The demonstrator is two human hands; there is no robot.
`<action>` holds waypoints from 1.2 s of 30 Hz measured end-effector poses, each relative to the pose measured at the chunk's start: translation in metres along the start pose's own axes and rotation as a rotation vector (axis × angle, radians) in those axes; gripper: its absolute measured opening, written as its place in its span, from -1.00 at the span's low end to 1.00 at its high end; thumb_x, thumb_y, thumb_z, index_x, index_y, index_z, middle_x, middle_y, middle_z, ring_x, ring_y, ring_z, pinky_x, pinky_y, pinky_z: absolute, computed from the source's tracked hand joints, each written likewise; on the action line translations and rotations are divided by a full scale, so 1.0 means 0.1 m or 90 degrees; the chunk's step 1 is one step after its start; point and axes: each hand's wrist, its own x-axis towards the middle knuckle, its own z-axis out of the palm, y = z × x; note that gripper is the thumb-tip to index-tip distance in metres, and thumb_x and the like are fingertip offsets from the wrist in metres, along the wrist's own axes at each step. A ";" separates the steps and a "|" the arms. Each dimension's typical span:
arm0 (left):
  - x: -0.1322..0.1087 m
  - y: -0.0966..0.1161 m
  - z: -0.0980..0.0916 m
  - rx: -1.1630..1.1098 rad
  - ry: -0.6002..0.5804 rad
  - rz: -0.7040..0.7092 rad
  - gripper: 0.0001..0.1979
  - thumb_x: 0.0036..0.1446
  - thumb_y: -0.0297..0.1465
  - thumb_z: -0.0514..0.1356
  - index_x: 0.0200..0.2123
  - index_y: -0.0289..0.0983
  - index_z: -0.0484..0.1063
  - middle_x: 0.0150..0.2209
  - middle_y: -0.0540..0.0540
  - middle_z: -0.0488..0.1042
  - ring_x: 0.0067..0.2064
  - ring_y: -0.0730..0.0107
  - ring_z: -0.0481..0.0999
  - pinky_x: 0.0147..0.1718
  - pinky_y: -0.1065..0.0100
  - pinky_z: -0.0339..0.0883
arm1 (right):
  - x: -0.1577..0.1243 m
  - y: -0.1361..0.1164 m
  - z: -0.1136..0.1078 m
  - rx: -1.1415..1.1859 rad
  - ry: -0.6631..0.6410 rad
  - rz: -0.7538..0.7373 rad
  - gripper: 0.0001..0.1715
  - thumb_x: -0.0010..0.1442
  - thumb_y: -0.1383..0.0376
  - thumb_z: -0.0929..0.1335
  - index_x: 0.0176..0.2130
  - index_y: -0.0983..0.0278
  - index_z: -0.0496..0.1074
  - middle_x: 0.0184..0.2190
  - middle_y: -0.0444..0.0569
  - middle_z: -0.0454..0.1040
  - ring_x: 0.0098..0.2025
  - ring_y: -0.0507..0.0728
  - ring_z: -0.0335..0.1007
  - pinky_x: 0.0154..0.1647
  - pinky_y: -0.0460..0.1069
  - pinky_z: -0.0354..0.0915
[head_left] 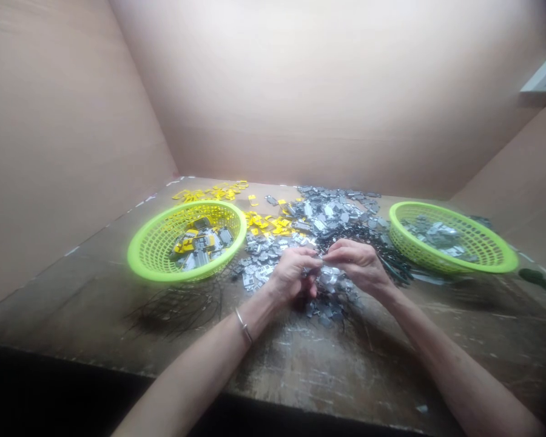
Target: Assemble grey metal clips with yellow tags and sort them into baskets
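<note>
My left hand (295, 272) and my right hand (355, 262) meet fingertip to fingertip over a heap of small parts. Both are closed in a pinch, and what sits between the fingers is too small and blurred to make out. Around and beneath them lie silver-grey flat pieces (258, 267). Just behind the right hand spreads a pile of thin black pieces (394, 250). Yellow frame-like pieces (277, 226) lie farther back, mixed with grey plates (330, 209).
A green basket (139, 258) on the left holds yellow and grey pieces. Another green basket (495, 258), on the right, holds grey pieces. Thin dark strands (177, 309) lie on the worn wooden table (295, 364). Board walls (300, 109) enclose the table's back and sides.
</note>
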 end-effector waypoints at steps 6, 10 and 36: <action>-0.02 -0.04 0.09 -0.019 0.146 0.056 -0.81 -0.22 -0.33 0.14 -0.59 -0.35 0.24 -0.73 0.09 0.12 -0.77 0.65 0.07 -0.86 0.52 -0.01 | -0.04 -0.03 0.11 -0.012 0.033 -0.014 -0.87 -0.07 0.36 0.30 -0.48 0.25 0.46 -0.52 -0.09 0.37 -0.47 0.01 0.28 -0.45 -0.09 0.22; -0.04 -0.05 0.12 -0.019 0.215 0.124 -0.85 -0.24 -0.37 0.13 -0.56 -0.35 0.28 -0.66 0.06 0.20 -0.73 0.65 0.13 -0.84 0.54 0.00 | -0.09 -0.07 0.25 0.044 0.140 0.065 -0.89 -0.08 0.34 0.31 -0.46 0.25 0.45 -0.50 -0.07 0.37 -0.43 0.04 0.28 -0.42 -0.06 0.23; -0.04 -0.04 0.11 0.003 0.196 0.136 -0.85 -0.20 -0.36 0.11 -0.55 -0.36 0.30 -0.68 0.05 0.22 -0.70 0.66 0.12 -0.78 0.55 -0.08 | -0.08 -0.30 0.33 0.154 0.186 0.226 -0.84 -0.08 0.29 0.30 -0.42 0.32 0.36 -0.46 -0.06 0.42 -0.46 0.04 0.34 -0.45 -0.05 0.30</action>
